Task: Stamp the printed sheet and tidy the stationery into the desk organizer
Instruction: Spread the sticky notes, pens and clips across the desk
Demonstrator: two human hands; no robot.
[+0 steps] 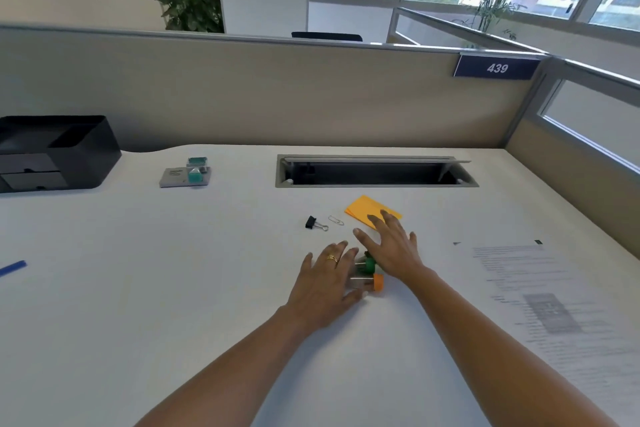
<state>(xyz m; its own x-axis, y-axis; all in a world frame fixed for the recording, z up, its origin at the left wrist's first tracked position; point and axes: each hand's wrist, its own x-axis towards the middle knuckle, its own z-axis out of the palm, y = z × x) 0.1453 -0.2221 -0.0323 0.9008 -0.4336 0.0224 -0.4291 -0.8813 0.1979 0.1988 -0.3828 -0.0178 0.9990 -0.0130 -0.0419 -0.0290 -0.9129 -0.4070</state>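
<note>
My left hand lies flat, fingers straight, over two small clear tubes in the middle of the desk, one with an orange cap, one with a green cap. My right hand hovers spread just right of them, its fingertips over the edge of an orange sticky-note pad. The printed sheet lies at the right. The black desk organizer stands at the far left. A stamp set with a teal stamp sits behind and left of centre.
A black binder clip and a paper clip lie left of the sticky pad. A blue pen pokes in at the left edge. An open cable slot is cut into the desk's back. Partition walls bound the rear and right.
</note>
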